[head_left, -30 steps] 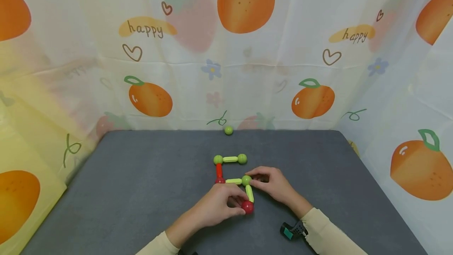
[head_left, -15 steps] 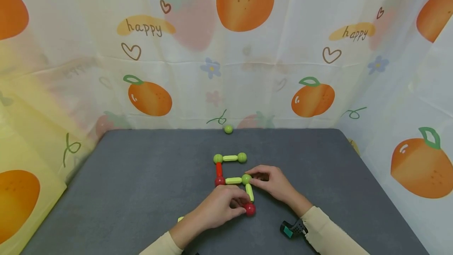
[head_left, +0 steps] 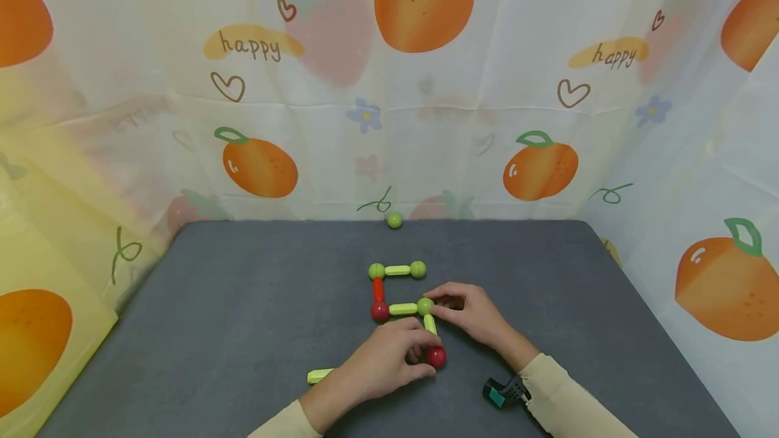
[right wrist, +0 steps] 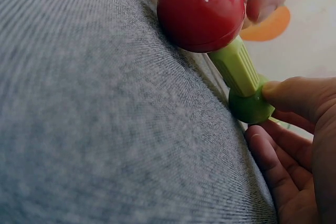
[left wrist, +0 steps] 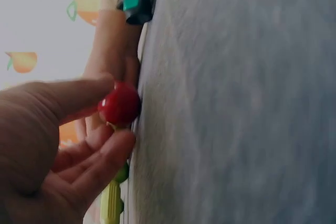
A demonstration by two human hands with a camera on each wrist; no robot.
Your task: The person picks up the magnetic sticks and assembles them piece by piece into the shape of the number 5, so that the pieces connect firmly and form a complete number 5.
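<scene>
My left hand [head_left: 395,360] has its thumb and fingers on either side of a glossy red ball [head_left: 436,357], pinching it at the near end of a lime-green rod [head_left: 430,324]. That rod runs up to a green ball [head_left: 425,306], which my right hand [head_left: 475,313] pinches between thumb and fingers. In the right wrist view the red ball [right wrist: 202,11], the rod [right wrist: 236,69] and the green ball [right wrist: 249,103] stand joined. Another green rod [head_left: 403,309] leads left to a second red ball [head_left: 380,311]. From there a red rod [head_left: 379,289] rises to a green ball [head_left: 376,271].
One more green rod [head_left: 397,270] ends in a green ball [head_left: 418,269]. A loose green ball [head_left: 394,220] lies at the far edge of the grey table [head_left: 243,289]. A loose green rod [head_left: 319,376] shows partly behind the left forearm. A fruit-print curtain [head_left: 438,154] surrounds the table.
My left hand and the near red ball have shifted a little to the right, swinging the rod. The loose rod by the left forearm has come into sight. The right hand stays on the green ball.
</scene>
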